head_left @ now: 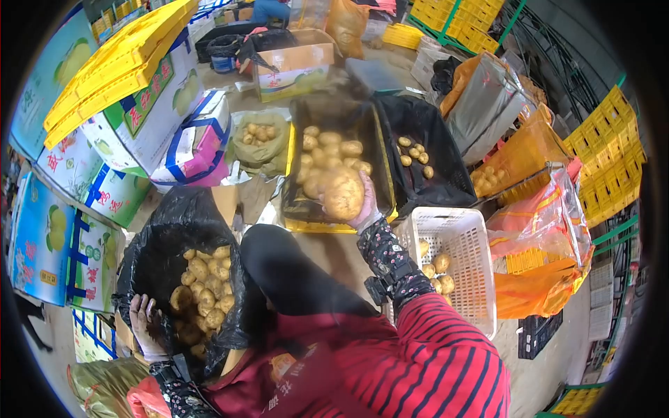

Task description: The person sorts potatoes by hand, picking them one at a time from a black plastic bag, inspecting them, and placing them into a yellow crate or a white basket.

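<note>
My right hand [366, 205] is closed around a large potato [344, 195], held above the near end of a black-lined yellow crate [293, 164]. Several potatoes [327, 150] lie in that crate, partly blurred. At lower left, my gloved left hand [145, 326] rests at the edge of a black plastic bag [157, 254] lining a box. Its fingers are stretched out against the plastic, with nothing in them that I can see. Inside the bag is a heap of smaller potatoes [207, 285].
A white basket [481, 279] with a few potatoes stands to my right. Beyond it sits a black-lined crate [446, 139] holding small potatoes. A green sack [268, 150] of potatoes stands ahead. Cartons [139, 104] are stacked at left, orange bags [529, 153] at right.
</note>
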`<state>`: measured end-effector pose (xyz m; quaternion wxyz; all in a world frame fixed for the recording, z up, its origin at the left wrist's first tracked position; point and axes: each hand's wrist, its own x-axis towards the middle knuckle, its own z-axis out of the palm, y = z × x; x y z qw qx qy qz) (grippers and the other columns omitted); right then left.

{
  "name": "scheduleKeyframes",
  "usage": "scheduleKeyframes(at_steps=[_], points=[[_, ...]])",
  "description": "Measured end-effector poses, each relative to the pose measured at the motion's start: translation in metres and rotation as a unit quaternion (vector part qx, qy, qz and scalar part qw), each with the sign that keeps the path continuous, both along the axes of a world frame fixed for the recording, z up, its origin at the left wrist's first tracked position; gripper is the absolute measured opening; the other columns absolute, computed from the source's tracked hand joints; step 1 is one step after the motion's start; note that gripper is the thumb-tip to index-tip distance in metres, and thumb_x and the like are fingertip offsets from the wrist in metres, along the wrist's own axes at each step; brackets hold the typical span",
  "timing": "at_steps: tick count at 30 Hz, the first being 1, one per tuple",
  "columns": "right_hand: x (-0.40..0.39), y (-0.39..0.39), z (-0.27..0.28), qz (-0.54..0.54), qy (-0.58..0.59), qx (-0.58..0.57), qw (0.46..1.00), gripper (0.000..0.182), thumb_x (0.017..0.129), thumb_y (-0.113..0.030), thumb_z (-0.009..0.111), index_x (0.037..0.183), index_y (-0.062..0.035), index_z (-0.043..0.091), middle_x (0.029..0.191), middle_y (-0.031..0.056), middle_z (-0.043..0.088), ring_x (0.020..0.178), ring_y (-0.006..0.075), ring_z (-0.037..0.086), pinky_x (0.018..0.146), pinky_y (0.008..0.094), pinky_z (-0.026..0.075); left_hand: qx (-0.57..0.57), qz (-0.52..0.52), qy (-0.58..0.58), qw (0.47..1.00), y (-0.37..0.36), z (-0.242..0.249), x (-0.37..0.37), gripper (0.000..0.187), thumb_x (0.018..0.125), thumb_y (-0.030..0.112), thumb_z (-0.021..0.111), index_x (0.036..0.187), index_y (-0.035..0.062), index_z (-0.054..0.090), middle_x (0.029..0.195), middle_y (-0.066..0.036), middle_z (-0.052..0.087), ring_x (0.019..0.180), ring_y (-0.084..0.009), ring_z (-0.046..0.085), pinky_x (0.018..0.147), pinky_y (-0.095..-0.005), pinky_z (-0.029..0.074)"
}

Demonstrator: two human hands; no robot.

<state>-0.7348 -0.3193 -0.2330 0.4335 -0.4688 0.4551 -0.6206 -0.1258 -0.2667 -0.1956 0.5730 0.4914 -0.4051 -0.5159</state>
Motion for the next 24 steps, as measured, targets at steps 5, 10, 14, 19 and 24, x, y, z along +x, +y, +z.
scheduleKeyframes(at_steps=[5, 10, 14, 19, 24], points=[[0.013, 0.005, 0.014, -0.100, -0.540, 0.264, 0.793, 0.063, 0.080, -0.063, 0.056, 0.127, -0.0208, 0.054, 0.125, 0.0106, 0.059, 0.109, 0.0363, 0.059, 0.088, 0.0569, 0.050, -0.015, -0.001, 0.009, 1.000, 0.011, 0.027, -0.021, 0.052, 0.095, 0.034, 0.056, 0.138, 0.0077, 0.043, 0.134, -0.009, 0.052, 0.117, -0.0182, 0.055, 0.091, -0.0309, 0.046], [0.007, 0.017, -0.005, 0.021, -0.517, 0.261, 0.815, 0.064, 0.078, -0.065, 0.056, 0.123, -0.0193, 0.057, 0.119, 0.0102, 0.063, 0.107, 0.0347, 0.060, 0.085, 0.0533, 0.052, -0.005, 0.028, 0.041, 0.999, 0.016, 0.032, -0.008, 0.048, 0.096, 0.029, 0.056, 0.137, 0.0076, 0.043, 0.131, -0.008, 0.054, 0.112, -0.0171, 0.057, 0.091, -0.0302, 0.047], [0.000, 0.018, -0.004, 0.067, -0.489, 0.189, 0.849, 0.068, 0.082, -0.066, 0.051, 0.125, -0.0137, 0.055, 0.118, 0.0168, 0.061, 0.102, 0.0384, 0.060, 0.083, 0.0542, 0.051, -0.033, -0.004, 0.040, 0.999, 0.015, 0.010, 0.005, 0.050, 0.098, 0.033, 0.051, 0.140, 0.0075, 0.040, 0.136, -0.009, 0.051, 0.118, -0.0200, 0.054, 0.095, -0.0329, 0.045], [-0.037, 0.018, -0.031, -0.050, -0.483, 0.091, 0.869, 0.064, 0.081, -0.063, 0.054, 0.120, -0.0119, 0.059, 0.114, 0.0179, 0.064, 0.103, 0.0377, 0.061, 0.084, 0.0561, 0.051, -0.015, 0.000, 0.019, 1.000, 0.011, -0.003, 0.017, 0.058, 0.096, 0.037, 0.055, 0.142, 0.0076, 0.038, 0.138, -0.009, 0.050, 0.120, -0.0193, 0.052, 0.095, -0.0311, 0.044], [-0.122, 0.063, -0.043, -0.267, -0.426, 0.007, 0.864, 0.061, 0.079, -0.061, 0.057, 0.115, -0.0113, 0.061, 0.115, 0.0176, 0.062, 0.103, 0.0373, 0.060, 0.086, 0.0541, 0.051, -0.009, 0.020, 0.034, 0.999, 0.012, -0.012, 0.025, 0.061, 0.094, 0.041, 0.056, 0.143, 0.0084, 0.038, 0.138, -0.009, 0.050, 0.121, -0.0194, 0.052, 0.097, -0.0323, 0.042]])
